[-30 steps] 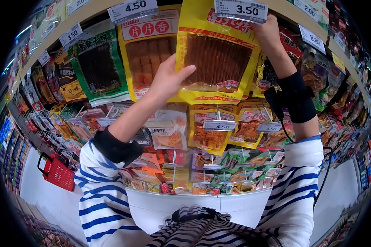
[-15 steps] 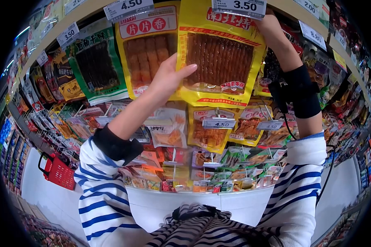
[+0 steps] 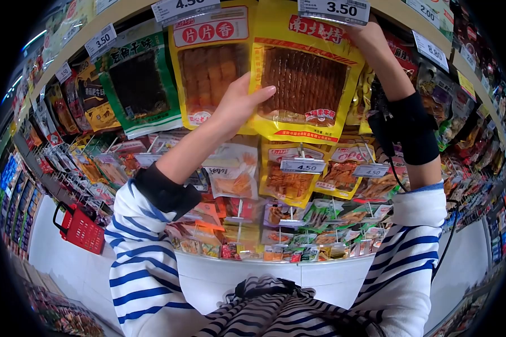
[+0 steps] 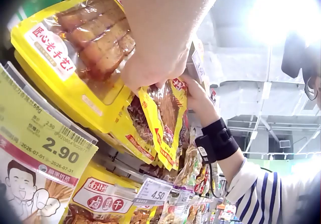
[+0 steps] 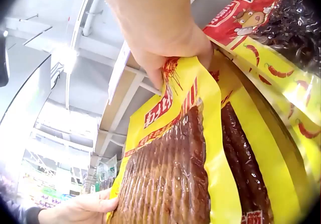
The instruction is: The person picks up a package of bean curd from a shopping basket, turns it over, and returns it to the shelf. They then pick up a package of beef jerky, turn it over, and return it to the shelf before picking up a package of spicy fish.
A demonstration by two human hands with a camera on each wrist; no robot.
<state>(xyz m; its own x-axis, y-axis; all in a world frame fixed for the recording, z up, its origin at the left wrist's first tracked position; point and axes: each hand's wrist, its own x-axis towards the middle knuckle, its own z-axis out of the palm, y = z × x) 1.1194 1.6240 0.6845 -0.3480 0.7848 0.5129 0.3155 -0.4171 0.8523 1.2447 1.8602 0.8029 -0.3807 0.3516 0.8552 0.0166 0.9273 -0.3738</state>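
Note:
A yellow snack packet with a clear window over brown ribbed strips hangs upright under the 3.50 price tag. My left hand holds its left edge, thumb across the front, fingers hidden behind. At the packet's upper right corner, my right hand pinches the top edge; in the right wrist view thumb and fingers of that right hand are on either side of the film. Another yellow packet of the same kind stands close behind it.
To the left hang a yellow packet with thick brown slices and a green packet. Below are rows of hooks with smaller packets and price tags. A red shopping basket stands on the floor at left.
Both hands keep their hold on the packet. Between the earlier frames its lower edge dropped slightly and more of its printed top came into view; since then the whole view has shifted a little.

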